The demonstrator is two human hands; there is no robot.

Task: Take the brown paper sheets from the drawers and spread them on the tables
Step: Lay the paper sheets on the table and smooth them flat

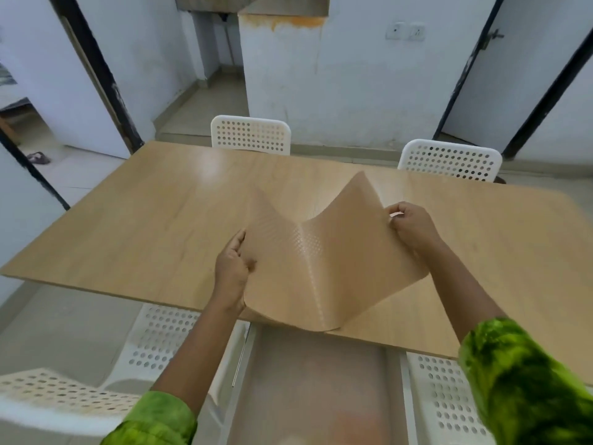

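Brown paper sheet hangs bent over the near edge of the wooden table, gripped at both sides: left hand closed on its left edge, right hand pinching its right edge. Beyond stand two white perforated chairs.

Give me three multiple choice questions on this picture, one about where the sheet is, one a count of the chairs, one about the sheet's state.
1. Where is the brown paper sheet?
A. Over the table's near edge
B. On the floor
C. On a chair seat

2. How many white perforated chairs stand at the far side of the table?
A. None
B. Two
C. Five

3. The sheet is:
A. Flat
B. Rolled up
C. Buckled, held at both sides

Answers: 1 A, it overhangs the near edge. 2 B, two chair backs show. 3 C, left hand and right hand grip it, creased between them.
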